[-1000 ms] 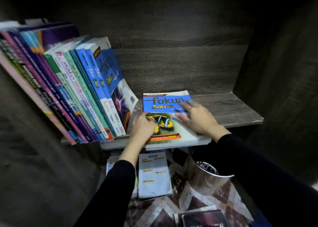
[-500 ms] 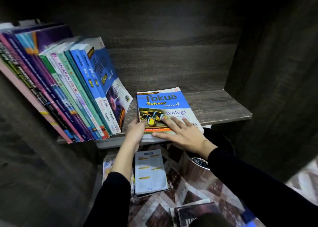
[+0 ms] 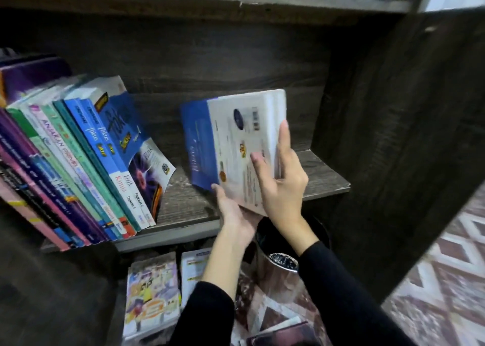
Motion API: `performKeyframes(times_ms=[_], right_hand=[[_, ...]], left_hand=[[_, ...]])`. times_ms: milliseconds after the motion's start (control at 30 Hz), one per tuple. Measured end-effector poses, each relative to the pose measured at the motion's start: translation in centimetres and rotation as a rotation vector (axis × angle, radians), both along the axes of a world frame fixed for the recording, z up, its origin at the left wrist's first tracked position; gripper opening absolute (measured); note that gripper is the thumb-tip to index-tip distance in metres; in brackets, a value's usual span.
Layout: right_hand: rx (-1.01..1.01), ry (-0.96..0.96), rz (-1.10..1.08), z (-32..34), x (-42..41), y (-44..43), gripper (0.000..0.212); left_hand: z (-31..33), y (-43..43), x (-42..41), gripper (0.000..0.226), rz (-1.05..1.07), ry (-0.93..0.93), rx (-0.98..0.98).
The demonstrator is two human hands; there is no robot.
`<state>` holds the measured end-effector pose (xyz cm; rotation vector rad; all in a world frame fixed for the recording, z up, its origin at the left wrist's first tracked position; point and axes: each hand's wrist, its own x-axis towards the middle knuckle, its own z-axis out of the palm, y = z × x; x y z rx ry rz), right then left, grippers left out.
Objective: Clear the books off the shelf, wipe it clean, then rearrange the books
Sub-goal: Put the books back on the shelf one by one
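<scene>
Book (image 3: 231,136): blue-spined, held tilted at the right half of the shelf (image 3: 189,201), back cover toward the camera.
Left hand (image 3: 233,212): grips its lower corner from beneath.
Right hand (image 3: 280,183): clasps its page edge, thumb on the cover.
Leaning books (image 3: 86,167): row at the shelf's left.

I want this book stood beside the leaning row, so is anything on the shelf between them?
Nothing visible does. The book, held tipped up by the left hand and right hand, faces a bare stretch of shelf board; the leaning row starts past that gap.
</scene>
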<state>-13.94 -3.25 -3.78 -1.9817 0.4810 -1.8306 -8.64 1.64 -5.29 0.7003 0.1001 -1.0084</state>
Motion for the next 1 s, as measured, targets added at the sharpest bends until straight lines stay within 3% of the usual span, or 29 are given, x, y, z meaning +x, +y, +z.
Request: performKeyframes(times_ms=[100, 233, 400, 500, 667, 1000], right_hand=[[0.443, -0.227, 0.089, -0.1, 0.2, 1.8, 0.07], [0.768, -0.383, 0.041, -1.5, 1.1, 3.3, 0.074], [1.106, -0.444, -0.177, -5.5, 1.6, 3.0, 0.076], [1.302, -0.574, -0.163, -7.0, 1.6, 3.3, 0.075], [1.365, -0.647, -0.131, -7.7, 3.4, 3.1, 0.075], [1.366, -0.391, -0.067, -7.8, 5.3, 3.6, 0.082]], left_hand=[[-0.3, -1.2, 0.3, 0.053, 0.271, -0.159, -0.036], [-2.4, -1.3, 2.8, 0.06, 0.494, -0.477, 0.213], [-5.4, -0.9, 4.1, 0.063, 0.266, -0.819, 0.55], [-6.2, -0.5, 4.4, 0.068, 0.097, -0.915, 0.555], [-6.6, 0.8, 5.7, 0.062, -0.115, -0.957, 0.548], [-8.0, 2.1, 6.4, 0.054, -0.134, -0.947, 0.539]])
